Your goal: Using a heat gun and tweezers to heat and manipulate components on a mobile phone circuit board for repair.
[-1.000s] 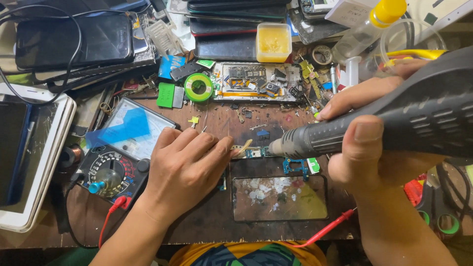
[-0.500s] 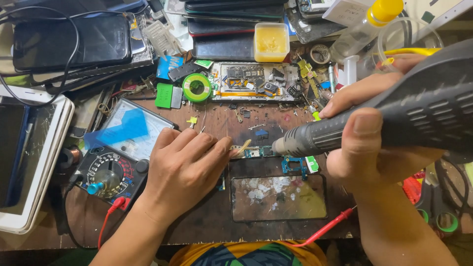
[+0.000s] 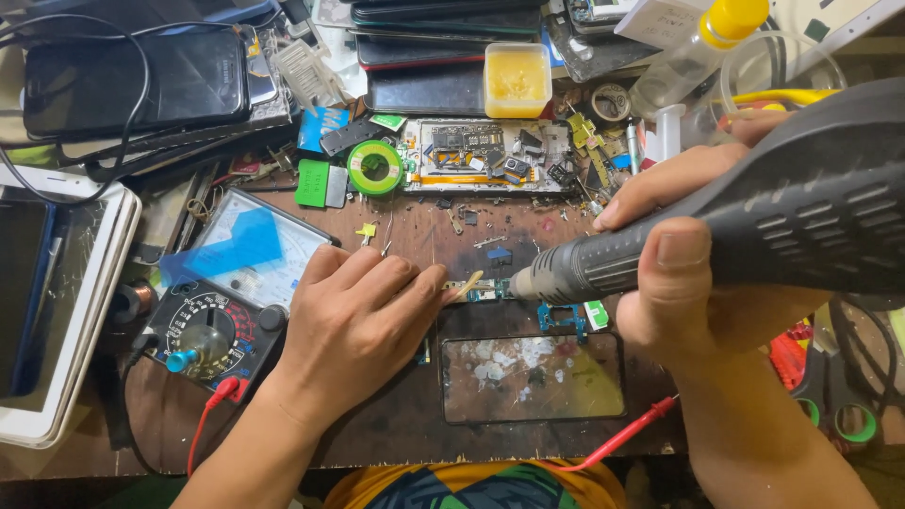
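My right hand (image 3: 679, 273) grips a dark grey hot-air gun (image 3: 754, 217); its metal nozzle (image 3: 530, 278) points left at a small circuit board (image 3: 485, 290) lying on the wooden bench. My left hand (image 3: 353, 325) rests palm down on the bench, and its fingertips hold a thin pale stick, possibly tweezers (image 3: 465, 286), against the small board. Just below the board lies a bare phone screen glass (image 3: 533, 377) with white residue on it.
An analog multimeter (image 3: 222, 302) with red probe leads (image 3: 617, 438) sits to the left. An opened phone frame (image 3: 485, 155), green tape roll (image 3: 375, 168), yellow paste tub (image 3: 517, 77), stacked phones (image 3: 123, 85), a white tablet (image 3: 57, 302) and scissors (image 3: 834, 396) crowd the bench.
The hot-air gun's nozzle has shifted slightly to the right over the small board. My left hand has stayed in place.
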